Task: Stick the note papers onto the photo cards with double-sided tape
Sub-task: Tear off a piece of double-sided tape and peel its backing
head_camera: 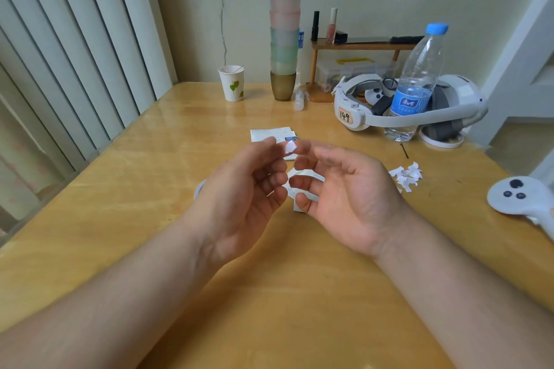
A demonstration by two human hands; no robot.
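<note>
A tiny white bit of tape (290, 147) sits up in the air between the two hands, just above the middle of the wooden table (126, 189). The left hand (239, 198) pinches it with thumb and first finger on one side. The right hand (344, 192) pinches it from the other side with its fingertips. The other fingers of both hands are bent loosely, and both palms face up.

Under the fingers, a strip of white paper (305, 186) curls on the table. It is partly hidden, so what it is stays hard to tell. A white round edge (200, 187) peeks out from behind the left hand.

A little farther back on the table lies a small stack of photo cards (271, 134), partly hidden by the fingertips.

To the right of the hands, a little heap of torn white paper scraps (406, 175) lies on the table. At the table's right edge rests a white controller (518, 196).

At the back of the table stand a paper cup (232, 83) with green leaves, a tall stack of cups (284, 24), a water bottle (416, 84) with a blue cap, and a white headset (359, 111).
</note>
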